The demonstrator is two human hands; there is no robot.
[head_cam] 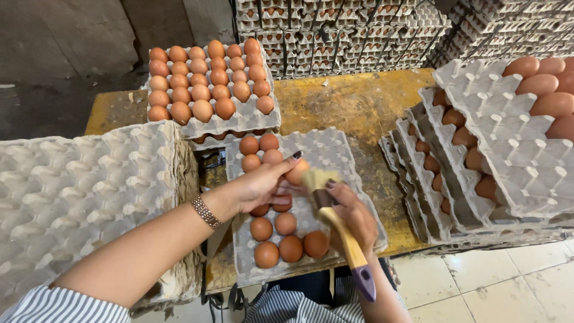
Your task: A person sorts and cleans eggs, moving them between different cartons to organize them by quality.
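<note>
Both of your hands meet over the grey pulp egg tray [335, 149] in the middle of the worktop [359, 101]. Your left hand [260, 186], a bracelet at its wrist, pinches a brown egg [297, 172] between fingertips and thumb and lifts it just clear of the tray's cups, probably so its shell is exposed all round. Your right hand [353, 216] is wrapped around the wooden handle of a paintbrush [341, 230], purple at the butt end, and the pale bristles press against the right side of that egg.

That tray is only partly filled: a few eggs sit in its far-left cups and a cluster in its near-left cups, while the cups on its right stand bare. Behind the tray, touching its far-left corner, a fuller tray of brown eggs [209, 78] rests on top of another. To the tray's left rises a tall stack of empty pulp trays [89, 191]. To its right, several loaded trays [478, 155] lie fanned and overlapping, each one stepped back so the eggs below show. Beyond the worktop's far edge, more stacked trays [347, 30] form a wall.
</note>
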